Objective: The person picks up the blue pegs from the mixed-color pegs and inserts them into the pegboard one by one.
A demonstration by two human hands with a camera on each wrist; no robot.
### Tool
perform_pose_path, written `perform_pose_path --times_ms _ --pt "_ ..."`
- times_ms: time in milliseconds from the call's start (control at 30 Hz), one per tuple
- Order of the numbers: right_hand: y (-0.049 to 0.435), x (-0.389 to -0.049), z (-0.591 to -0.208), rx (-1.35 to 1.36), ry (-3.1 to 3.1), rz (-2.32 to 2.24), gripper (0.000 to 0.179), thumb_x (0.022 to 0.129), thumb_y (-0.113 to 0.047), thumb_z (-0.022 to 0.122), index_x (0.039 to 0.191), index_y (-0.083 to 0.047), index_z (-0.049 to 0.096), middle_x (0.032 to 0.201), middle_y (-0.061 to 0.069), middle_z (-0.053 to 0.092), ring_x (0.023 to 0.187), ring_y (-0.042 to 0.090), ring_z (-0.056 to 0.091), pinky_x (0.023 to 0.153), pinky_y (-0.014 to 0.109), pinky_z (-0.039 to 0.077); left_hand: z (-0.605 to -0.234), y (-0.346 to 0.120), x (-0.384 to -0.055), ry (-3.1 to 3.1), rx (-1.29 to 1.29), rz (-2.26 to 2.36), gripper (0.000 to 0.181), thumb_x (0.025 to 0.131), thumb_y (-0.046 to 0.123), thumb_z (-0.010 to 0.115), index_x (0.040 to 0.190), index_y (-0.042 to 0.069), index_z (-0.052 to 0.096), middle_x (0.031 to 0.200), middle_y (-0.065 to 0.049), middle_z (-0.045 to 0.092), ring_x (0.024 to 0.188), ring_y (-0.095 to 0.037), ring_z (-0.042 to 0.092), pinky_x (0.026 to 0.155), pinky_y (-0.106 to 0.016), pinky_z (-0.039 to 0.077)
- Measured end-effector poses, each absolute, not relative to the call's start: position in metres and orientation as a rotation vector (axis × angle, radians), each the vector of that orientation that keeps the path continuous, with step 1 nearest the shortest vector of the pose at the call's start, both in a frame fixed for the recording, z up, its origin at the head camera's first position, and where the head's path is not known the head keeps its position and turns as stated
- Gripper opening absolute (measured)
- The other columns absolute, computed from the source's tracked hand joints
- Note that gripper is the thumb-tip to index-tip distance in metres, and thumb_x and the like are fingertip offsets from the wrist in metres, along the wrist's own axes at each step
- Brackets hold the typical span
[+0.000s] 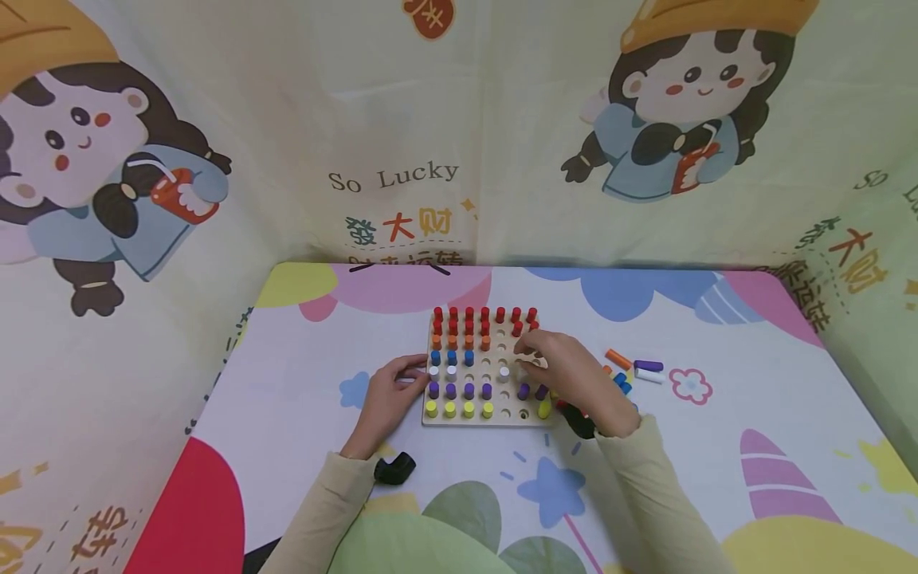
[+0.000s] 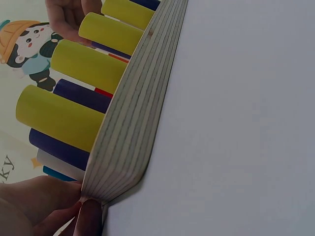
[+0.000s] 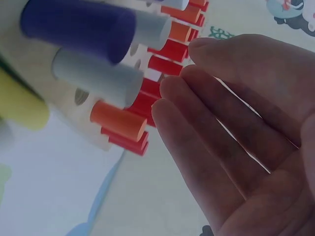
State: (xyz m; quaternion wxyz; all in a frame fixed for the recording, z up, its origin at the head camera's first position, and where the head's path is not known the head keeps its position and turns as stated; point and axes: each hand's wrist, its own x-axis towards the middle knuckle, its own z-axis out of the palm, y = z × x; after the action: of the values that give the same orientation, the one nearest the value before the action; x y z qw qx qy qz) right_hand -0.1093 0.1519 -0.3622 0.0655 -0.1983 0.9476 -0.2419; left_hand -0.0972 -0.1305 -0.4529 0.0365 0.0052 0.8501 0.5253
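Note:
A wooden pegboard [image 1: 473, 423] lies on the table, with rows of red pegs [image 1: 469, 313], orange pegs [image 1: 453, 343], blue pegs [image 1: 452, 358], white pegs [image 1: 451, 373], purple pegs [image 1: 468, 391] and yellow pegs [image 1: 468, 410]. Several holes on its right half show bare. My left hand [image 1: 387, 399] holds the board's left edge, its fingers at the rim in the left wrist view. Over the board's right side hovers my right hand [image 1: 574, 375]. Its thumb and fingertips stand apart with nothing between them, close to upright pegs in the right wrist view.
Right of the board lie loose pegs: an orange peg [image 1: 618, 359], a purple peg [image 1: 649, 365], a white peg [image 1: 649, 376] and some blue ones, partly behind my right hand. A printed cloth [image 1: 301, 351] covers the table, and patterned curtains [image 1: 531, 199] hang behind it.

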Motion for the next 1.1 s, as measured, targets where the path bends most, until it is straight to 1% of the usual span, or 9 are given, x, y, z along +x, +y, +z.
perform_pose_path --times_ms 167,400,600,867,1100 --pt "0.159 -0.105 -0.362 -0.561 2.861 -0.739 0.026 0.085 -0.009 0.078 0.109 -0.007 0.071 0.105 0.006 0.072 0.102 0.025 0.068 0.091 0.045 0.056 -0.452 -0.13 -0.096 2.611 0.008 1.615 0.035 0.094 0.023 0.069 0.129 0.016 0.066 0.123 0.0 0.067 0.1 -0.015 0.066 0.087 -0.035 0.057" --pt "0.17 -0.102 -0.364 -0.573 2.883 -0.731 0.026 0.084 -0.009 0.079 0.109 -0.008 0.071 0.104 0.004 0.072 0.101 0.025 0.067 0.09 0.045 0.056 -0.452 -0.13 -0.097 2.613 0.012 1.618 0.036 0.094 0.022 0.069 0.129 0.015 0.065 0.124 0.0 0.067 0.101 -0.015 0.066 0.087 -0.035 0.057" --pt "0.178 -0.1 -0.365 -0.571 2.903 -0.707 0.029 0.083 -0.008 0.08 0.111 -0.008 0.072 0.105 0.006 0.072 0.1 0.026 0.067 0.088 0.046 0.057 -0.453 -0.13 -0.096 2.61 0.019 1.621 0.035 0.094 0.023 0.069 0.129 0.016 0.065 0.124 0.0 0.066 0.101 -0.014 0.066 0.087 -0.034 0.057" --pt "0.191 -0.096 -0.368 -0.583 2.939 -0.685 0.028 0.083 -0.006 0.079 0.109 -0.006 0.072 0.106 0.008 0.072 0.097 0.027 0.067 0.086 0.046 0.058 -0.454 -0.131 -0.096 2.607 0.026 1.627 0.035 0.094 0.022 0.069 0.129 0.016 0.065 0.124 0.0 0.066 0.1 -0.014 0.066 0.086 -0.033 0.058" --pt "0.203 -0.095 -0.369 -0.579 2.954 -0.653 0.025 0.082 -0.003 0.079 0.106 -0.006 0.072 0.103 0.007 0.072 0.095 0.027 0.067 0.085 0.047 0.058 -0.453 -0.13 -0.096 2.607 0.021 1.622 0.036 0.094 0.023 0.069 0.129 0.016 0.065 0.125 0.0 0.066 0.1 -0.014 0.066 0.086 -0.033 0.058"
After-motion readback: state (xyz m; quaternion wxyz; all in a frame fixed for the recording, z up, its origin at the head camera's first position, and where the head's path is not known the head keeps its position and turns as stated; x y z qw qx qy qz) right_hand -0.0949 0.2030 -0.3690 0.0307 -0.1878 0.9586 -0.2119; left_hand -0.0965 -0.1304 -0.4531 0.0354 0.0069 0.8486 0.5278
